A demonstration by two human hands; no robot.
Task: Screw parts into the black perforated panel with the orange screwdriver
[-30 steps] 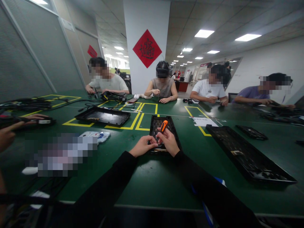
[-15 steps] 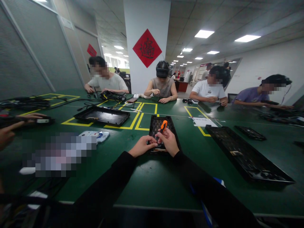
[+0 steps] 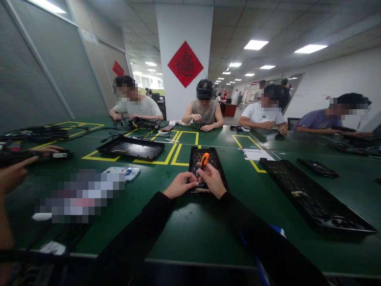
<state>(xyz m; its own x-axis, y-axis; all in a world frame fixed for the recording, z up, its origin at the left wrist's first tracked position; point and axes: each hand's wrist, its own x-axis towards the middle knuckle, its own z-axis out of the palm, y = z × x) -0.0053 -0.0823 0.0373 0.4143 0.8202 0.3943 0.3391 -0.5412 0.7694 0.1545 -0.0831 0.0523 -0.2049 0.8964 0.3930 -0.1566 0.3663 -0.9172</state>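
An orange-and-black screwdriver stands tilted in my right hand, its handle sticking up above the fingers. My left hand is closed in a pinch close to the screwdriver's lower end; whatever is between those fingertips is too small to make out. Both hands are over a black plastic housing, a shallow open shell with a ribbed inside, lying flat on the green table. My hands cover its middle. A pale strip shows along its near edge.
Left of me lies a black shell; a longer one and a small black panel lie right. A blurred package sits near a co-worker's hand. Cables run along the far left. Several people sit opposite.
The whole view has shifted slightly down and to the right. My hands keep their places over the housing, with the screwdriver still in the right hand.
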